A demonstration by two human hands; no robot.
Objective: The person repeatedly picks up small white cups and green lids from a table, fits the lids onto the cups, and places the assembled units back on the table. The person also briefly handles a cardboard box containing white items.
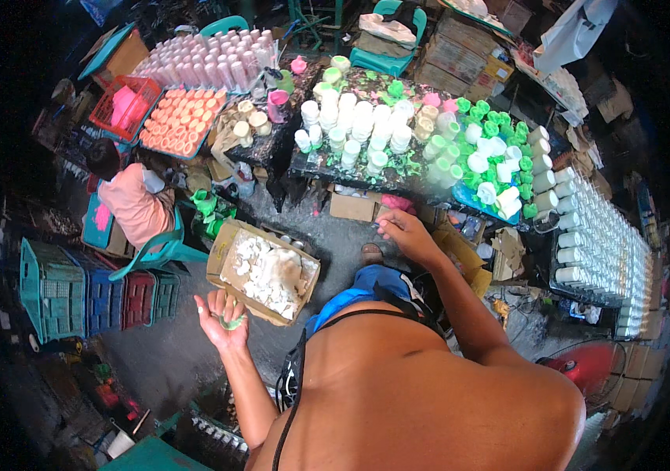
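My left hand (223, 328) is turned palm up, with its fingers partly curled around a small pale green piece (233, 323). The piece looks thin and curved; its exact kind cannot be made out. Just beyond that hand is a cardboard box (309, 284) holding white, flaky scraps (260, 263). My right hand (404, 235) is raised in front of me at the right, thumb and fingers pinched together. Something tiny and dark seems to show at its fingertips, too small to name. The two hands are well apart.
A dark table (311, 166) ahead carries stacked white cups (362, 122) and bright green moulded pieces (500, 122). White cylinders (570, 259) stand in rows at right. A person (137, 200) sits at left near stacked crates (52, 290). A red fan (586, 367) stands behind right.
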